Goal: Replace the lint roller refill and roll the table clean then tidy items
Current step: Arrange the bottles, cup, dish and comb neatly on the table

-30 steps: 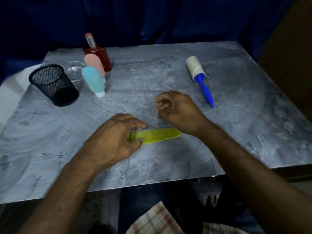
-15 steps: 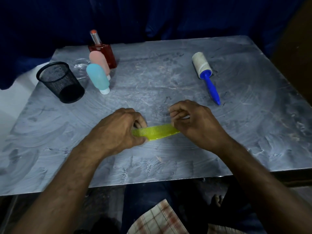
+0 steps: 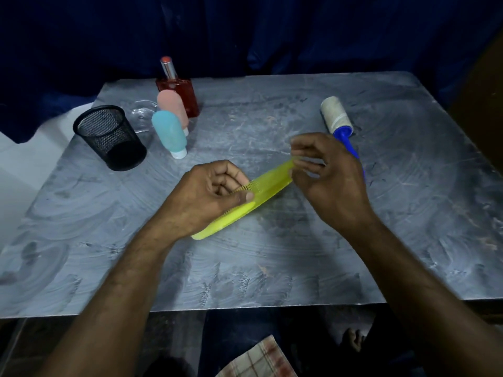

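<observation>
A yellow-green comb (image 3: 268, 185) is held tilted above the grey table (image 3: 272, 262), its far end raised to the right. My left hand (image 3: 209, 194) grips its middle with thumb on top. My right hand (image 3: 326, 175) pinches the comb's raised far end with its fingertips. The lint roller (image 3: 337, 121), white roll on a blue handle, lies on the table behind my right hand, which hides part of the handle.
A black mesh cup (image 3: 111, 137) stands at the back left. Beside it are a clear glass item (image 3: 143, 115), a blue squeeze bottle (image 3: 170, 134), a pink squeeze bottle (image 3: 172, 106) and a red perfume bottle (image 3: 178, 91). Dark blue cloth hangs behind the table.
Both hands have lifted the comb off the table and tilted it, right end up. My right hand moved from beside the comb onto its far end.
</observation>
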### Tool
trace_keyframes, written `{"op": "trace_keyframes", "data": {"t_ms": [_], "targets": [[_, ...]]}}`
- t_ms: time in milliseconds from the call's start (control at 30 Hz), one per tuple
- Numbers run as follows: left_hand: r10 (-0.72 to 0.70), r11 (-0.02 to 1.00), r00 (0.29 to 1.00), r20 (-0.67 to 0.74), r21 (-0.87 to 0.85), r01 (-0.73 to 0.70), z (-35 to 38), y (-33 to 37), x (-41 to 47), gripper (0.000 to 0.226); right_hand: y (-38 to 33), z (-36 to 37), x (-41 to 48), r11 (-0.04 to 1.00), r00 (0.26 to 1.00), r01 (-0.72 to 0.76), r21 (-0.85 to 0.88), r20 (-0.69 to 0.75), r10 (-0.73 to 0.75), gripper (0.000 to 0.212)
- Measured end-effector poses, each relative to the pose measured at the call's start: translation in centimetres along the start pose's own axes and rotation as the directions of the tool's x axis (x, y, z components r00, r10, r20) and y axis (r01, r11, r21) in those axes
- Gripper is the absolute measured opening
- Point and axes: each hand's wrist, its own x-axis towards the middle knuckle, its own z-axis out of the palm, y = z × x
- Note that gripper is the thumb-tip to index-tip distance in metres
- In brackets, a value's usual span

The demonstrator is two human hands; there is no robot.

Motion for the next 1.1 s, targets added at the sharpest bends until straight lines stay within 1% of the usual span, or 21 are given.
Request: {"op": "trace_keyframes", "data": {"t_ms": [100, 200, 300, 367, 433, 500, 533, 567, 600, 633, 700, 800, 900, 967, 1033, 1100], "targets": [[-0.015, 0.998, 0.995, -0.094, -0.058, 0.01, 0.1, 0.1, 0.6, 0.019, -1.0, 0.9, 1.8, 1.0, 1.0, 0.009, -0.022, 0.008, -0.009, 0.043], [-0.052, 0.99, 0.981, -0.186, -0.135, 0.027, 0.0, 0.2, 1.0, 0.02, -1.8, 2.3, 3.8, 0.995, 0.998, 0.05, -0.091, 0.03, -0.048, 0.041], [-0.088, 0.981, 0.952, -0.293, -0.19, 0.032, 0.2, 0.2, 1.6, 0.022, -2.0, 3.8, 5.4, 0.98, 0.995, 0.092, -0.178, 0.04, -0.087, 0.043], [-0.115, 0.972, 0.924, -0.366, -0.235, 0.028, 0.5, 0.1, 2.0, 0.024, -1.9, 4.7, 6.1, 0.97, 0.996, 0.085, -0.226, -0.002, -0.088, 0.046], [-0.142, 0.958, 0.893, -0.427, -0.285, 0.016, 0.7, 0.2, 2.4, 0.025, -1.6, 5.5, 6.6, 0.978, 0.996, 0.017, -0.209, -0.087, -0.036, 0.051], [-0.174, 0.942, 0.866, -0.469, -0.334, 0.008, 0.8, 0.3, 2.9, 0.021, -1.4, 6.2, 6.9, 0.986, 0.988, -0.109, -0.126, -0.122, 0.094, 0.053], [-0.19, 0.933, 0.854, -0.485, -0.36, 0.004, 0.8, 0.3, 3.2, 0.017, -1.4, 6.6, 7.2, 0.98, 0.976, -0.2, -0.016, -0.092, 0.198, 0.05], [-0.206, 0.924, 0.842, -0.499, -0.383, -0.001, 0.8, 0.3, 3.6, 0.015, -1.3, 7.0, 7.4, 0.951, 0.956, -0.288, 0.115, -0.029, 0.293, 0.045], [-0.217, 0.916, 0.831, -0.513, -0.4, -0.008, 0.8, 0.3, 3.9, 0.013, -1.3, 7.3, 7.7, 0.913, 0.936, -0.35, 0.207, 0.033, 0.351, 0.039], [-0.225, 0.911, 0.82, -0.526, -0.412, -0.015, 0.8, 0.2, 4.3, 0.012, -1.2, 7.7, 8.2, 0.894, 0.924, -0.381, 0.236, 0.068, 0.376, 0.032], [-0.232, 0.904, 0.807, -0.543, -0.427, -0.027, 0.6, 0.1, 4.9, 0.009, -1.2, 8.4, 9.3, 0.88, 0.908, -0.419, 0.224, 0.087, 0.41, 0.022], [-0.221, 0.923, 0.785, -0.579, -0.385, -0.024, -0.1, -0.2, 5.6, 0.007, -1.5, 9.5, 11.2, 0.836, 0.865, -0.501, 0.224, 0.147, 0.48, 0.021], [-0.217, 0.951, 0.74, -0.636, -0.309, 0.013, -0.8, -0.6, 6.4, 0.007, -1.5, 10.4, 13.0, 0.811, 0.836, -0.541, 0.225, 0.254, 0.487, 0.024], [-0.186, 0.973, 0.716, -0.673, -0.23, 0.036, -1.1, -0.7, 6.8, 0.011, -1.3, 11.2, 14.3, 0.793, 0.821, -0.561, 0.237, 0.281, 0.497, 0.028], [-0.132, 0.991, 0.726, -0.674, -0.098, 0.089, -1.0, -0.6, 7.0, 0.019, -0.8, 12.0, 15.5, 0.767, 0.799, -0.594, 0.242, 0.285, 0.529, 0.026], [-0.078, 0.983, 0.784, -0.615, 0.084, 0.164, -0.5, -0.5, 6.7, 0.029, 0.0, 12.6, 16.9, 0.756, 0.779, -0.619, 0.213, 0.291, 0.556, 0.022]]}}
